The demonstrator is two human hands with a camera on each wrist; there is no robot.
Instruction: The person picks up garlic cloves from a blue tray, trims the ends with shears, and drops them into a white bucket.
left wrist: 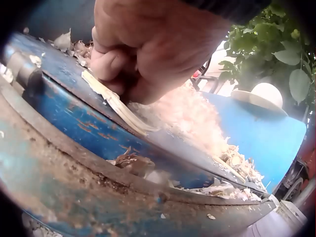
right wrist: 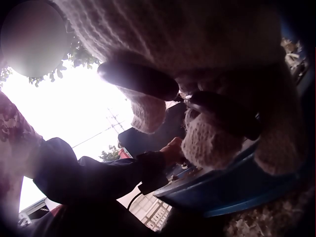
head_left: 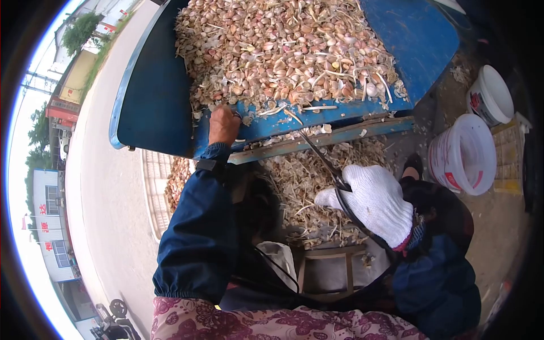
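Note:
My bare left hand [head_left: 224, 124] is at the front lip of a blue metal hopper [head_left: 153, 96], beside a heap of garlic cloves [head_left: 283, 51]. Its fingers are curled, and in the left wrist view a pale dry stalk [left wrist: 118, 106] lies right at them; I cannot tell what is inside the curl. A white knitted glove covers my right hand [head_left: 374, 198], which grips dark-handled shears [head_left: 323, 156]. Their blades point up and left toward the hopper's lip. In the right wrist view, the dark handles [right wrist: 140, 81] run between the gloved fingers [right wrist: 212, 140].
Below the lip lies a pile of dry stalks and skins [head_left: 317, 209]. White buckets [head_left: 447, 158] stand at the right. A pale crate [head_left: 153, 192] with garlic sits at the left beside the road. A pale hat [left wrist: 266, 96] rests on the hopper's side.

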